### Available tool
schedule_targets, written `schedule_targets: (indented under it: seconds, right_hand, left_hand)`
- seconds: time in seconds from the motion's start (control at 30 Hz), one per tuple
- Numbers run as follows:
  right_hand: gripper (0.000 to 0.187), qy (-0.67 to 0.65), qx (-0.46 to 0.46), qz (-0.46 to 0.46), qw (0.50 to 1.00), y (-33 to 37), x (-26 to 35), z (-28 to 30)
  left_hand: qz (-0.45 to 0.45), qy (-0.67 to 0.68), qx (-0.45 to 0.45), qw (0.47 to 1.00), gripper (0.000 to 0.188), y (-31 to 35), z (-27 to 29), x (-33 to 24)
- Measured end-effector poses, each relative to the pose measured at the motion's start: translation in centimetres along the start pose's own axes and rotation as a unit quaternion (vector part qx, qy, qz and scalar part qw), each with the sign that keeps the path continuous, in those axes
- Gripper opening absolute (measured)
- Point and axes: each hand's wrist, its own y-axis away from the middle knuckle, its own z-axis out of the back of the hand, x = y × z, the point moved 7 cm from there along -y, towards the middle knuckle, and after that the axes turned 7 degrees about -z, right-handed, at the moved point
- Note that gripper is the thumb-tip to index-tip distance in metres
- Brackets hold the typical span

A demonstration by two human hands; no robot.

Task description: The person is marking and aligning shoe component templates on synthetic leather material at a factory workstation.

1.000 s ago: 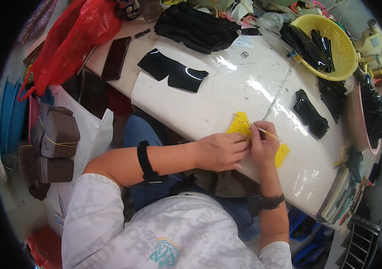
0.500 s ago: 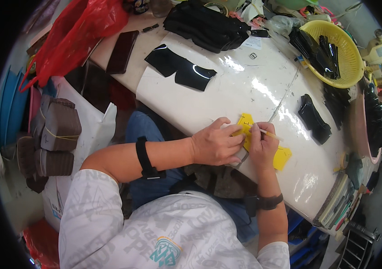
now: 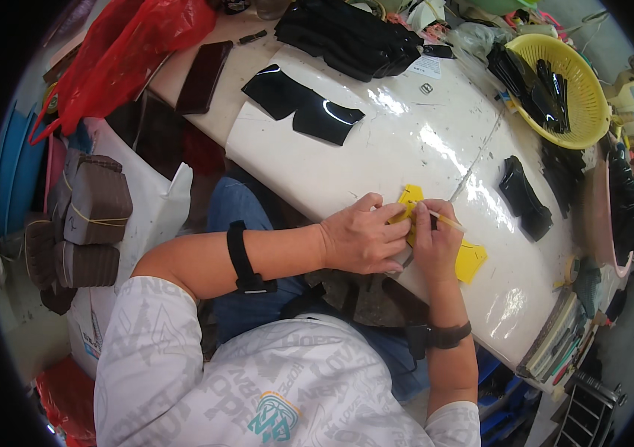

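At the table's front edge lies a yellow, flat, notched template (image 3: 471, 260) with small dark marks on it. My left hand (image 3: 361, 237) has its fingers bent over the template's left part, pressing and gripping it there. Between the thumb and fingers of my right hand (image 3: 437, 242) is a thin, pale pen-like stick (image 3: 448, 221), slanting over the template. Its tip is hidden by the fingers. A bit of greyish material shows below my left fingertips; I cannot make out what it is. Both hands nearly touch at the template's middle.
Farther back on the white table (image 3: 376, 160) lie a shiny black cut piece (image 3: 302, 104), a black stack (image 3: 346, 41) and a dark phone-like slab (image 3: 204, 77). At right are a yellow basket (image 3: 596, 112) and another black piece (image 3: 523, 197). Brown banded bundles (image 3: 99, 205) sit at left.
The whole view has shifted slightly. Both hands keep nearly the same place and grip on the yellow template and the stick, with only small finger movement.
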Motion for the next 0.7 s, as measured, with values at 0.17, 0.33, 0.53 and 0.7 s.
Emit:
schedule_targets:
  seconds: [0.17, 0.33, 0.53, 0.7]
  right_hand:
    - [0.005, 0.006, 0.023, -0.017, 1.0, 0.05, -0.48, 0.0]
    - [0.006, -0.001, 0.016, -0.004, 1.0, -0.06, -0.08, 0.08]
    - [0.006, 0.007, 0.004, 0.003, 1.0, -0.11, 0.13, 0.07]
    - [0.009, 0.029, -0.016, -0.023, 0.999, 0.03, -0.21, 0.41]
  left_hand:
    - [0.0, -0.004, 0.005, 1.0, 0.041, 0.07, -0.28, -0.04]
    - [-0.002, 0.002, 0.006, 1.0, 0.04, -0.04, -0.21, -0.01]
    - [-0.011, -0.002, -0.02, 1.0, 0.041, -0.11, 0.13, 0.09]
    - [-0.001, 0.005, 0.01, 1.0, 0.04, -0.01, -0.06, 0.05]
